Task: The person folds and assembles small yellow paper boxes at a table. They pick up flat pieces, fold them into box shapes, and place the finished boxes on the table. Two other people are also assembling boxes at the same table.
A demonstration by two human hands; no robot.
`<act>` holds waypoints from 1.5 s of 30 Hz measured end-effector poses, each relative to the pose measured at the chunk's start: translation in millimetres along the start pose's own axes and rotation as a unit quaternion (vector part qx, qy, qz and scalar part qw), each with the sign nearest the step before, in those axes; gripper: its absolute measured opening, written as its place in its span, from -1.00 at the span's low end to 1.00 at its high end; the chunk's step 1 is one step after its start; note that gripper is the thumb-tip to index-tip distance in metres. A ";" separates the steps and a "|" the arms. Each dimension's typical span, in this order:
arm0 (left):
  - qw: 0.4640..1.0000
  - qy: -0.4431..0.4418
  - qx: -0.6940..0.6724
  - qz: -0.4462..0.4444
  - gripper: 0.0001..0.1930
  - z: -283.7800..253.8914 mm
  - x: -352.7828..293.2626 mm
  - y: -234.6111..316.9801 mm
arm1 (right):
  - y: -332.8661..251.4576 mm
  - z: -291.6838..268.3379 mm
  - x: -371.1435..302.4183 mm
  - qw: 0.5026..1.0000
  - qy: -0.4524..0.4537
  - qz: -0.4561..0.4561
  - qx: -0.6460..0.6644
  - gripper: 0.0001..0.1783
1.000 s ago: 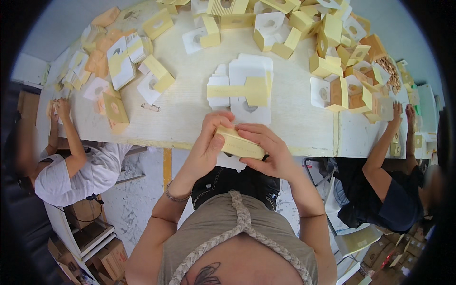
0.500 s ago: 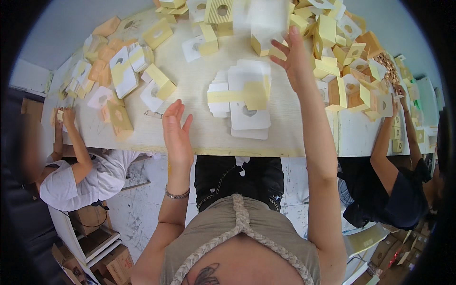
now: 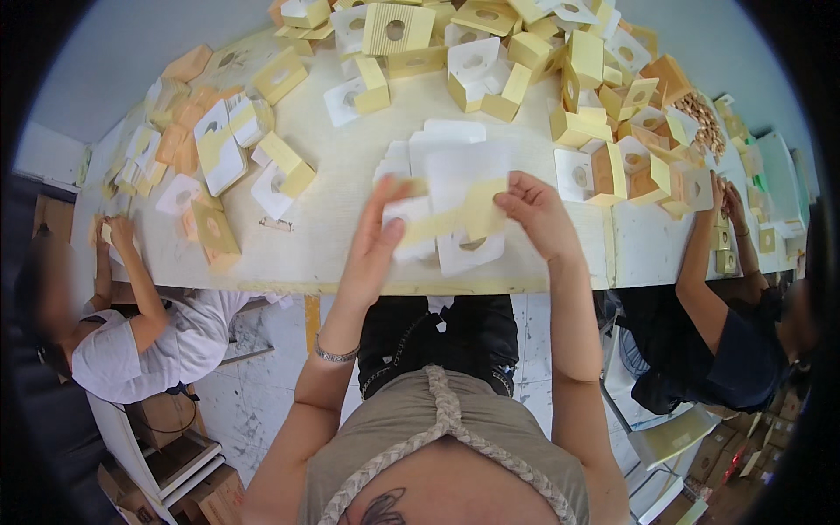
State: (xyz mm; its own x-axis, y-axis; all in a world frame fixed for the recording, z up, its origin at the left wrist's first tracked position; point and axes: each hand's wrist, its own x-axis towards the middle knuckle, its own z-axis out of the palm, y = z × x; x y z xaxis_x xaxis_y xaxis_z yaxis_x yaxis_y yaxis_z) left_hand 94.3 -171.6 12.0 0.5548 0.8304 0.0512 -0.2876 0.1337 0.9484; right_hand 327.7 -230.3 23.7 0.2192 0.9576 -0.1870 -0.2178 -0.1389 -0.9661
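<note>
Cardboard blank, white and yellow, pinched flat between left hand and right hand above surface near edge; folding judged next.

Long pale wooden table, cream top, spanning nearly the full width; yellowish front edge, a seam near the right end. Grey-blue wall behind the far edge, evenly lit, no window in view. Speckled light floor under the front edge, scuffed, grey and white. Orange-yellow table leg below the front edge, left of centre. White shelf unit or stool at lower left, brown cardboard boxes beside it. Pale yellow chair seat at lower right, more cartons past it. Soft, diffuse daylight-like light, weak shadows.
</note>
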 end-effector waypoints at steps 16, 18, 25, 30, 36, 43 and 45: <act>0.991 -0.015 0.117 0.071 -0.18 19.0 -30.1 29.4 | 0.4 68.6 -67.3 0.974 -0.041 -0.223 -0.004 -0.26; 0.999 0.016 0.025 0.032 -0.22 20.7 -32.0 29.0 | 3.3 76.2 -70.0 0.970 -0.039 -0.239 0.011 -0.34; 0.992 -0.054 0.113 -0.007 -0.55 11.2 -41.1 23.6 | 33.7 62.2 -63.0 0.979 -0.054 -0.196 -0.020 -0.62; 0.997 -0.031 0.071 -0.031 -0.62 13.1 -37.6 25.1 | 21.9 81.0 -57.4 0.962 0.039 -0.247 0.106 -0.42; 0.987 -0.017 0.148 0.058 -0.50 17.2 -35.4 23.2 | 0.1 60.3 -43.8 0.985 -0.105 -0.134 0.007 -0.71; 0.992 -0.049 0.018 0.113 -0.28 11.0 -39.2 14.7 | -35.5 60.3 -49.5 0.987 -0.148 -0.055 0.004 -0.69; 0.991 -0.050 0.039 0.121 -0.27 11.7 -39.6 12.4 | -33.4 55.6 -46.7 0.985 -0.161 -0.057 -0.005 -0.69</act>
State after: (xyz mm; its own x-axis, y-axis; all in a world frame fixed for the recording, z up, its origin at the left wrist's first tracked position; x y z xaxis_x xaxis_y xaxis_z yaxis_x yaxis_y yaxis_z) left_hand 77.9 -209.1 25.4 0.5532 0.7744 0.3069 -0.3628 -0.1076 0.9256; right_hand 271.8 -256.3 74.6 -0.0713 0.9974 -0.0129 -0.1999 -0.0269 -0.9794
